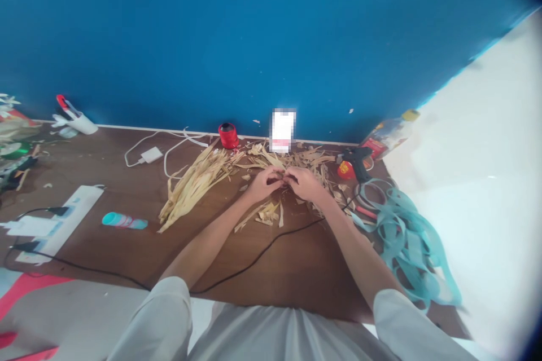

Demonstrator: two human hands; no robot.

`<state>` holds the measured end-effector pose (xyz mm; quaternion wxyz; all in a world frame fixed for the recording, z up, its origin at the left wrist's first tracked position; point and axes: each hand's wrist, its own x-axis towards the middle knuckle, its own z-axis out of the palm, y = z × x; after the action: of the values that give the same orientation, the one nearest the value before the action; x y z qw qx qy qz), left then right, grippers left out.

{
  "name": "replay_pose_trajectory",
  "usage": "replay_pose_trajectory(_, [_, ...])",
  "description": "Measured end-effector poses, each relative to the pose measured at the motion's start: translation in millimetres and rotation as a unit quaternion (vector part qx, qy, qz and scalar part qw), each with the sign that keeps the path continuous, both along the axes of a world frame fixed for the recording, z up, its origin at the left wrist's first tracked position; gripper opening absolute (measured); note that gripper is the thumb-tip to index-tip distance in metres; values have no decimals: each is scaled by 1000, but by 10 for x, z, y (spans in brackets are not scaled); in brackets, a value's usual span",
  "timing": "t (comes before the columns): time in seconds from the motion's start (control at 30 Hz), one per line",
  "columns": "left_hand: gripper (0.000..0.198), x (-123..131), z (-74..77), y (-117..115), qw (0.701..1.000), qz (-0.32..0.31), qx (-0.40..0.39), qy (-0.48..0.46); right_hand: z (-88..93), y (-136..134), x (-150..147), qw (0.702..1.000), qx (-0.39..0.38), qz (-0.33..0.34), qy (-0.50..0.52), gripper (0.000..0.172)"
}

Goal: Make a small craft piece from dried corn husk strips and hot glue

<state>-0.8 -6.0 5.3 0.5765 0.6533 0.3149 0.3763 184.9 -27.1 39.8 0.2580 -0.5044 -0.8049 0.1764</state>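
My left hand [267, 181] and my right hand [301, 181] meet at the middle of the brown table, fingertips pinched together. Whatever lies between the fingers is too small to make out. Around and behind the hands spread scraps of dry husk [315, 159]. Just in front of them lies a small heap of pale husk pieces [267, 213]. To the left rests a long bundle of yellowish dried husks, which look like corn husks [195, 183].
A red spool [228, 136] stands by the blue wall. At right are a black glue gun [359, 162] and tangled teal ribbon [406, 237]. A black cord [262, 251] crosses the table's front. A power strip [70, 223] and a blue tube [124, 221] lie left.
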Motion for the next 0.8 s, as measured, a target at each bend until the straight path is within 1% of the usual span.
replay_pose_trajectory(0.13, [28, -6, 16, 5, 999, -12, 15, 30, 40, -12, 27, 999, 33, -27, 9, 11])
replay_pose_trajectory(0.23, [28, -29, 17, 16, 999, -13, 23, 46, 44, -10, 29, 998, 35, -50, 14, 12])
replay_pose_trajectory(0.3, [27, -42, 11, 25, 999, -1, 22, 41, 30, -1, 24, 998, 26, -39, 29, 14])
replay_pose_trajectory(0.4, [26, -54, -3, 33, 999, 0, 27, 37, 6, 18, 23, 998, 16, 0, 67, 18])
replay_pose_trajectory(0.5, [24, -58, -13, 28, 998, -5, 35, 56, -6, 28, 37, 997, 6, 34, 74, 15])
replay_pose_trajectory(0.63, [21, -57, -6, 11, 996, -2, 45, 83, -12, 21, 42, 998, 1, 41, 43, 12])
replay_pose_trajectory(0.8, [25, -51, 23, 13, 996, -30, 40, 70, -21, 15, 23, 998, 26, 39, 37, 14])
